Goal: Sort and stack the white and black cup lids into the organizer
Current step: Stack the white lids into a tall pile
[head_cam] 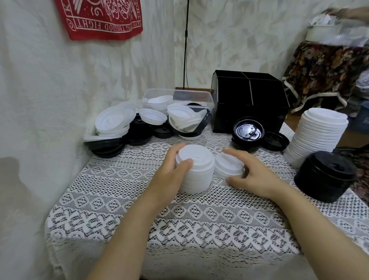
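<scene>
Stack (197, 173) is standing mid-table, left hand (170, 174) gripping its side; right hand (254, 177) is clasping loose lids (226, 165) just right of it. Light, slick and loosely nested, stack is likely needing a low encircling hold.

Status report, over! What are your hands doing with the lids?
Left grip holds white lid stack; right grip holds smaller white lids beside it. Black lids lie before the organizer.
</scene>
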Motion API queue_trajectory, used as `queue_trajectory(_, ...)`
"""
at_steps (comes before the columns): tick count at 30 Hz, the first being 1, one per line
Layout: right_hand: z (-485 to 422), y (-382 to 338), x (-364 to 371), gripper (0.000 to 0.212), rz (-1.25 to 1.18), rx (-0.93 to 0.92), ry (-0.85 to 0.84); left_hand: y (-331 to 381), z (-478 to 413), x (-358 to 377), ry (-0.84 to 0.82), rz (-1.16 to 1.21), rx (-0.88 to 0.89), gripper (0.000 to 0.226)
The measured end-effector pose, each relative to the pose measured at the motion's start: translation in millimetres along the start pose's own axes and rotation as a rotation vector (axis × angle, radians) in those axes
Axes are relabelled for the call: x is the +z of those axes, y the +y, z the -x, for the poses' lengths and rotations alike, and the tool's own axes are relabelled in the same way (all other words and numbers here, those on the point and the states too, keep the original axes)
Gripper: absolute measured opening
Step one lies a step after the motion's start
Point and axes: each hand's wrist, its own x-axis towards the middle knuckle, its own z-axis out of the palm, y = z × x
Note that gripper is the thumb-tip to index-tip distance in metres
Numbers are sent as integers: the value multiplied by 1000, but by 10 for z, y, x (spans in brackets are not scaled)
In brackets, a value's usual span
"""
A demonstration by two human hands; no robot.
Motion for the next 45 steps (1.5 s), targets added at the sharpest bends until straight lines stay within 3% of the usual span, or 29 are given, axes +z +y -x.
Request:
queue_trajectory(6, 26, 28, 4, 58, -19, -61, 160, -3, -4, 13, 18, -12, 9, 40)
queue_trajectory(18, 42, 25, 4, 59, -30, -96, 150, -25, -17, 7, 26, -19, 8, 42)
queue_trajectory(25, 50, 26, 28, 56, 2, -29, 189, -12, -10, 15, 19, -14, 19, 38)
queue_trajectory(30, 63, 7, 33, 51, -4, -46, 217, -22, -17, 6, 11, -23, 19, 59)
queue_trajectory(34, 58, -49, 21, 48, -99, -150, 329, -5, 1, 34, 10, -5, 79, 44)
queue_trajectory(37, 60, -227, 22, 50, -161, -293, 390, -6, -19, 18, 96, -11, 182, 35)
queue_trajectory(45, 28, -719, 275, 53, -151, -432, 281, 21, 0, -68, 69, 333, 162, 35)
